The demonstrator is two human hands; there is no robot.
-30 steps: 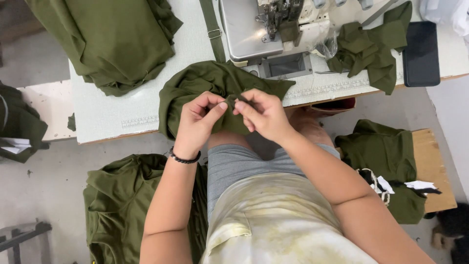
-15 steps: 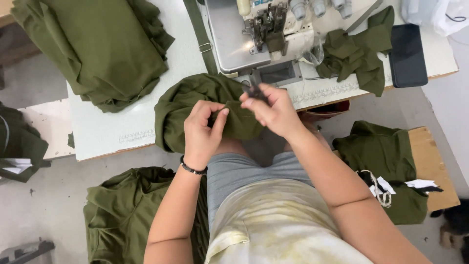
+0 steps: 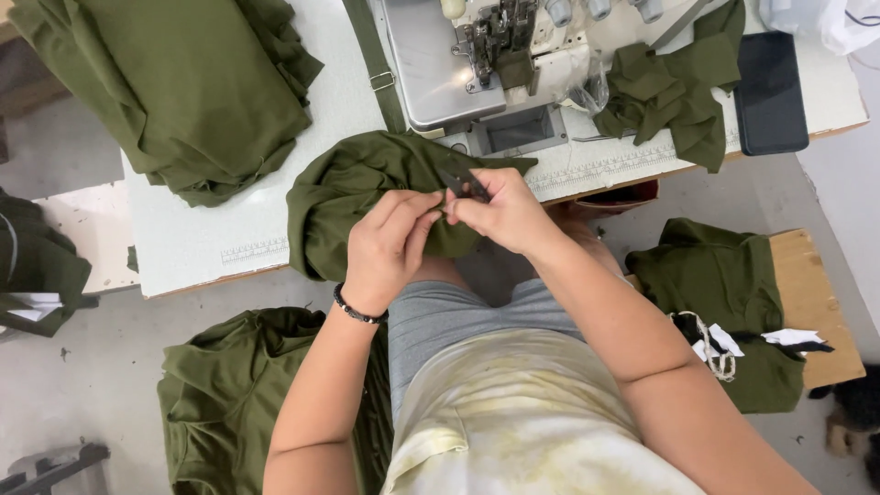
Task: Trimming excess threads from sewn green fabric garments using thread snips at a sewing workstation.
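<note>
Both my hands meet at the frame's middle: my left hand (image 3: 390, 243) pinches the green garment (image 3: 353, 197) draped off the table (image 3: 211, 238) edge, my right hand (image 3: 504, 211) grips small snips (image 3: 463, 181). Trimming threads, I judge; next needs steady aim.

Both forearms reach forward from the near edge of the scene and meet in front of the torso, elbows bent and spread wide, the right arm coming in from the near right, the left from the near left. The left hand (image 3: 390, 243) is turned back-up, fingers curled inward and thumb tucked toward the right hand, closed in a pinching grip. A dark beaded band circles the left wrist. The right hand (image 3: 500, 213) sits just beside it, slightly farther, knuckles up, thumb and forefinger pressed together in a fine grip. The fingertips of both hands nearly touch.
</note>
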